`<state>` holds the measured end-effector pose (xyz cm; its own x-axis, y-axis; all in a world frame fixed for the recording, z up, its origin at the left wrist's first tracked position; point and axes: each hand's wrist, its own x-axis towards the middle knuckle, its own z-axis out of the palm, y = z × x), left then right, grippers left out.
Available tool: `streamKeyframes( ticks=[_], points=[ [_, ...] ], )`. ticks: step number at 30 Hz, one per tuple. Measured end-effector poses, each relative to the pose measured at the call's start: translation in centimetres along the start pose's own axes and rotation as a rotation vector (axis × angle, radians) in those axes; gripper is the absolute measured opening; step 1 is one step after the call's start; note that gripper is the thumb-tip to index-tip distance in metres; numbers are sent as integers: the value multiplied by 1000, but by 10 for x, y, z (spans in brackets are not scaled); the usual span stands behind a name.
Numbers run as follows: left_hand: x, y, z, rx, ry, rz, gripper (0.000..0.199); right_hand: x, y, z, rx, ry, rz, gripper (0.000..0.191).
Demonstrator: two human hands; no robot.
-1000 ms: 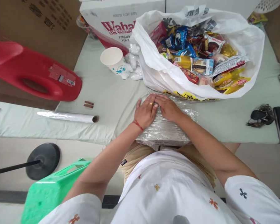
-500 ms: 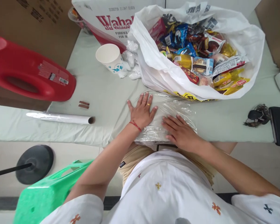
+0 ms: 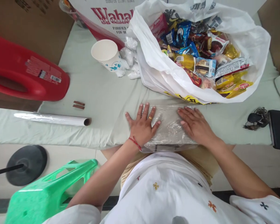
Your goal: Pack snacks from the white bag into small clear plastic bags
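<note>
A sheet of clear plastic film (image 3: 169,123) lies on the table's front edge, and part of it hangs over toward my lap. My left hand (image 3: 142,126) rests flat on its left side with the fingers spread. On the film's right side lies my right hand (image 3: 196,123), palm down, fingers stretched out and close together. Neither hand grips anything. Just beyond the film stands a white plastic bag (image 3: 163,74) full of packaged snacks (image 3: 204,67).
A paper cup (image 3: 106,54) and small clear plastic bundles (image 3: 130,54) stand left of the bag. Further left are a red jug (image 3: 51,74), a film-wrapped roll (image 3: 53,119) and two brown strips (image 3: 78,105). Keys (image 3: 257,118) lie right. A green stool (image 3: 37,193) stands below.
My right hand has slid to the right across the film, away from my left hand. The film looks flatter between them. The camera view has shifted slightly.
</note>
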<state>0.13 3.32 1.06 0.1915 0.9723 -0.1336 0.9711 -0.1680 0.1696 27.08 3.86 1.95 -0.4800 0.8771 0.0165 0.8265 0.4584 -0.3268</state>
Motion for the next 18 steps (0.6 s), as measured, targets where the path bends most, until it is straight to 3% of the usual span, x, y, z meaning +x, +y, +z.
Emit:
streamKeyframes(
  ticks=[3, 6, 11, 13, 16, 18],
  points=[
    [8, -2, -2, -11, -7, -11, 70, 7, 36, -2, -99, 24, 139, 56],
    [18, -4, -5, -12, -20, -30, 74, 11, 57, -1, -149, 55, 229, 59],
    [25, -7, -7, -1, -15, -43, 75, 4, 47, -8, -2, 157, 220, 56],
    [25, -8, -7, 1, -6, -38, 74, -6, 36, -27, 184, 204, 227, 51],
    [23, -9, -5, -1, 5, -34, 75, -14, 25, -71, 463, 244, 299, 35],
    [23, -9, -4, -3, 10, -37, 75, -6, 27, -103, 448, 401, 359, 30]
  ],
)
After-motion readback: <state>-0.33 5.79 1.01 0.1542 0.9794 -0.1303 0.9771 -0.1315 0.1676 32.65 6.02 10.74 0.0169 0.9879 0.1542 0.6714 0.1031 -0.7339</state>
